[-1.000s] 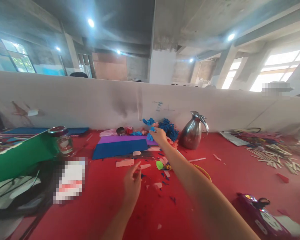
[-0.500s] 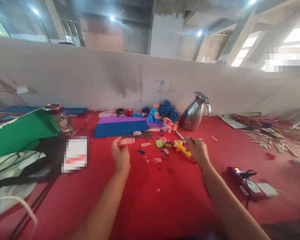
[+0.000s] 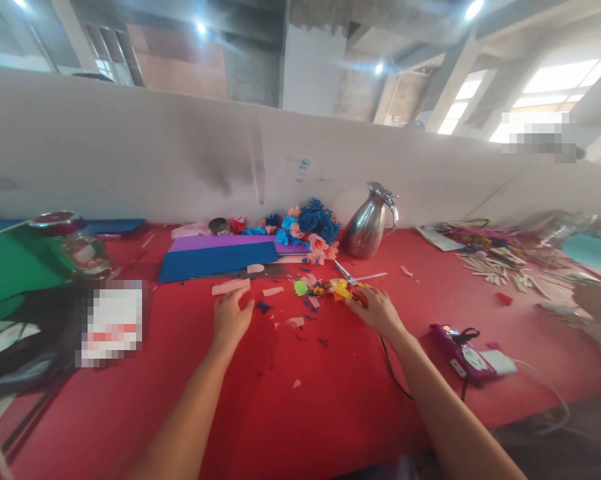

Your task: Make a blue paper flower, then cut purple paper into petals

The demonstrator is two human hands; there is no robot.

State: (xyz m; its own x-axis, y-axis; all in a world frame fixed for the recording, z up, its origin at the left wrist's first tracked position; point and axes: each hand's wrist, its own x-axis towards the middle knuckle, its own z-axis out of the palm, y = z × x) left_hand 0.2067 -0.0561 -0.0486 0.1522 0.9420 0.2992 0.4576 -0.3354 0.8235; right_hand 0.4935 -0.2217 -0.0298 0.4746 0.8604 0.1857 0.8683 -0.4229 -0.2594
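Note:
My left hand (image 3: 233, 319) is low over the red table, thumb and fingers apart. Its fingertips are at the near edge of a pink crepe paper strip (image 3: 230, 287); whether they touch it I cannot tell. My right hand (image 3: 380, 312) has thumb and fingers on either side of the handle of a yellow glue gun (image 3: 341, 289), which lies on the table. Scissors (image 3: 343, 271) lie just behind the gun, blades pointing away and left. A light green piece (image 3: 301, 288) is at the gun's front end. Pink and blue paper scraps (image 3: 295, 322) lie between my hands.
Behind are blue sheets (image 3: 220, 260), paper flowers (image 3: 317, 223) and a metal jug (image 3: 367, 223). A purple power strip (image 3: 463, 353) and thin sticks (image 3: 487, 269) are at right. A glass jar (image 3: 83, 250) stands left. Someone's hand (image 3: 597, 303) is at the far right.
My view has turned right. My right hand has moved from the scissors onto the glue gun's handle; the scissors now lie on the table. My left hand has drawn back slightly from the pink strip.

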